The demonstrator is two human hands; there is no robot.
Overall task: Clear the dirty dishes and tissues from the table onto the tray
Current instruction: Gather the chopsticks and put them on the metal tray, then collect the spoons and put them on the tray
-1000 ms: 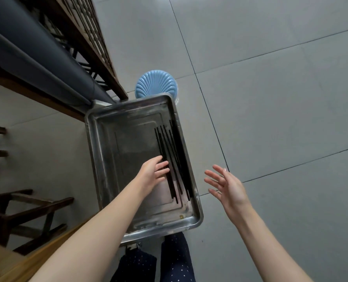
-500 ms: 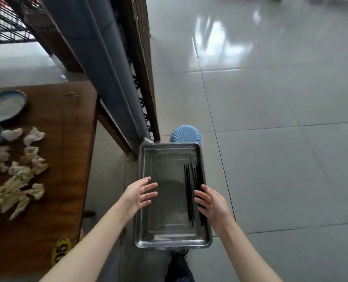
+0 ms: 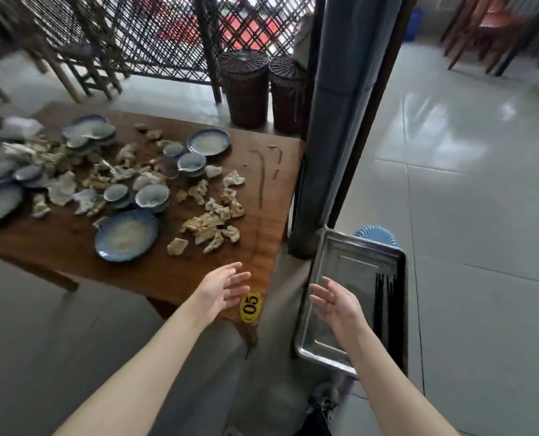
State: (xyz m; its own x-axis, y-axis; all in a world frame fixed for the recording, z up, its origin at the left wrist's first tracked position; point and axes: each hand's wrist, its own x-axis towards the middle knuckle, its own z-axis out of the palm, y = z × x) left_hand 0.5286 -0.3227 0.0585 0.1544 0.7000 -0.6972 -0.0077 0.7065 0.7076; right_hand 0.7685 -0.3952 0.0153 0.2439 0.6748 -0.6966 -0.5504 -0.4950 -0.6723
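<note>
Wooden table (image 3: 173, 272) bears dishes (image 3: 126, 236), tissues (image 3: 210, 226); left hand (image 3: 221, 289) and right hand (image 3: 335, 305) spread, empty.

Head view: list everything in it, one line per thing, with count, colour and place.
table: one, brown wood, left.
plates and bowls: many, blue-white, on the table.
tissues: many, white-tan, crumpled among them.
number tag: one, yellow, table's near corner.
tray: one, silver, right of the table.
chopsticks: several, black, tray's right side.
stool: one, light blue, under the tray.
baskets: two, dark brown, behind the table.
left hand: one, bare, open, by the table's corner.
right hand: one, bare, open, over the tray.
</note>
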